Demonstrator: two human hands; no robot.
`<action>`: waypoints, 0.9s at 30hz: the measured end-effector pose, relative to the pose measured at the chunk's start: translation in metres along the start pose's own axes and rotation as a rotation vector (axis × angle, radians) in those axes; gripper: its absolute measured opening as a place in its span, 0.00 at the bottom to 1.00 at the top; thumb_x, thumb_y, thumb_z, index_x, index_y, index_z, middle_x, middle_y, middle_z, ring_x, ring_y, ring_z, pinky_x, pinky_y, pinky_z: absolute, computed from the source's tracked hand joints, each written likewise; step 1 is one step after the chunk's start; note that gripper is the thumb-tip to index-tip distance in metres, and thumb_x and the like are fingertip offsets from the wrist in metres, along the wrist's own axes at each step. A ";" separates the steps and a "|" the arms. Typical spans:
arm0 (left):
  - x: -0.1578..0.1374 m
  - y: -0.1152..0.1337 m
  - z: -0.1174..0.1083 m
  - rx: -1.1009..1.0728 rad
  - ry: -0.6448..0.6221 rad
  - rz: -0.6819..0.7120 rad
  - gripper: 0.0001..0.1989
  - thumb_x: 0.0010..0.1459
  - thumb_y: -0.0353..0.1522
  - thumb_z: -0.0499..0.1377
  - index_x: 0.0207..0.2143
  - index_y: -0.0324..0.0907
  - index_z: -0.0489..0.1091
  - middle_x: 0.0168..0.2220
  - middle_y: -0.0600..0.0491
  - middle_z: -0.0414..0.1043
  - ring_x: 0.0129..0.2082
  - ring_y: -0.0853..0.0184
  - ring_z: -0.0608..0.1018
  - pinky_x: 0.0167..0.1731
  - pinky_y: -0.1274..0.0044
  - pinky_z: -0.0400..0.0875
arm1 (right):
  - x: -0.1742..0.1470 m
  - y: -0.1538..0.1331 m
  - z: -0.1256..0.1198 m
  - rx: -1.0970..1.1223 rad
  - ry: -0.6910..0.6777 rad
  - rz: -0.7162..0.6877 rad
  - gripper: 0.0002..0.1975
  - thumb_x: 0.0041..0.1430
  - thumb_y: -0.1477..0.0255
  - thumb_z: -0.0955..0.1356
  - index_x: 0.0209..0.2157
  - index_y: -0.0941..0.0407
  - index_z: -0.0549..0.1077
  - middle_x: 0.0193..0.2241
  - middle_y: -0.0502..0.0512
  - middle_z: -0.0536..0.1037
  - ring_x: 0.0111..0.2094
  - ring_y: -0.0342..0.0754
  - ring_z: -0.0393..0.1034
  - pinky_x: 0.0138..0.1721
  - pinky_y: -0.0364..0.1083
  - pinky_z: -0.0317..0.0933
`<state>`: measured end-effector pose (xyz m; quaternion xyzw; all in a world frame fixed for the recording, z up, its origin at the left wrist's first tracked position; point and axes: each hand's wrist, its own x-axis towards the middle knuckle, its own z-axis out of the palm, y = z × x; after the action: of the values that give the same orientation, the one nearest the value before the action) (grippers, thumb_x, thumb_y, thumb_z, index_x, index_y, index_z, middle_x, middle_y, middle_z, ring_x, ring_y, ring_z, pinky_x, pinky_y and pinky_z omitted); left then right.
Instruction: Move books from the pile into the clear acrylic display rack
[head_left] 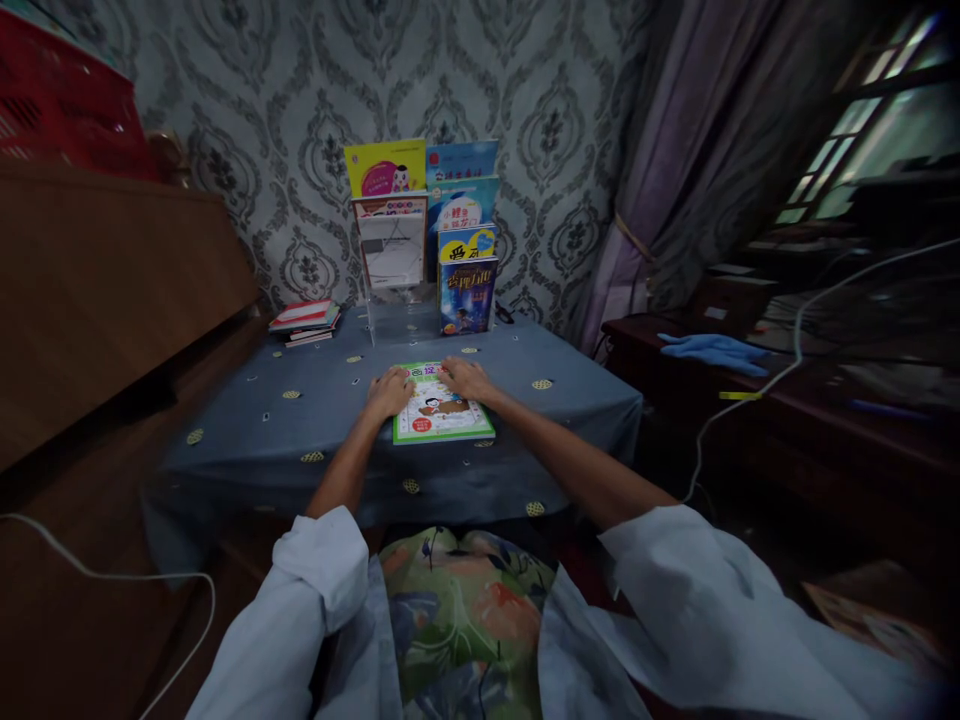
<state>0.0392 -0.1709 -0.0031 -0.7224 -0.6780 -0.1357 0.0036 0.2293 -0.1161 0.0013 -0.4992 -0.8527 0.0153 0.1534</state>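
A green-bordered picture book (444,424) with a cartoon cover lies flat near the front edge of the cloth-covered table (360,400). My left hand (390,392) rests on its upper left side, fingers stretched out over the cover. Across the upper right part of the same book lies my right hand (463,380), also with extended fingers. Neither hand is closed around anything. Part of the cover title is hidden beneath the fingers.
Behind the book, a clear stand (370,318) holds several upright books, among them a dark blue one (466,298). A small book stack (306,318) sits at the back left. Blue gloves (712,352) and a white cable (798,330) are on the right.
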 end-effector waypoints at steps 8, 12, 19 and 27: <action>-0.001 0.001 0.001 0.003 0.007 0.010 0.21 0.70 0.37 0.43 0.60 0.42 0.63 0.67 0.42 0.60 0.68 0.57 0.61 0.64 0.63 0.56 | -0.047 0.008 -0.006 0.060 -0.055 -0.081 0.24 0.71 0.65 0.59 0.63 0.61 0.65 0.66 0.65 0.64 0.67 0.54 0.56 0.66 0.53 0.49; -0.001 0.000 0.001 0.010 0.003 0.013 0.22 0.70 0.37 0.43 0.60 0.41 0.64 0.66 0.42 0.61 0.67 0.56 0.62 0.63 0.62 0.57 | -0.082 0.010 -0.015 0.107 -0.064 -0.152 0.25 0.71 0.62 0.58 0.65 0.56 0.64 0.67 0.60 0.63 0.69 0.52 0.53 0.67 0.52 0.47; 0.001 -0.001 0.002 0.023 -0.006 0.022 0.21 0.70 0.37 0.43 0.59 0.42 0.64 0.66 0.43 0.62 0.66 0.57 0.63 0.63 0.65 0.57 | -0.122 0.025 -0.037 0.273 -0.229 -0.272 0.38 0.63 0.51 0.66 0.69 0.52 0.56 0.71 0.55 0.54 0.72 0.54 0.43 0.70 0.55 0.38; 0.018 -0.010 0.001 0.034 -0.049 0.028 0.20 0.71 0.37 0.43 0.58 0.40 0.64 0.65 0.42 0.63 0.65 0.56 0.65 0.62 0.65 0.58 | -0.110 0.041 -0.034 0.555 -0.213 -0.373 0.30 0.63 0.53 0.67 0.62 0.51 0.69 0.69 0.57 0.57 0.70 0.56 0.48 0.69 0.55 0.44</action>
<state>0.0303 -0.1528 -0.0019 -0.7347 -0.6700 -0.1061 0.0013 0.3231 -0.1939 -0.0009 -0.2697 -0.9038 0.2702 0.1935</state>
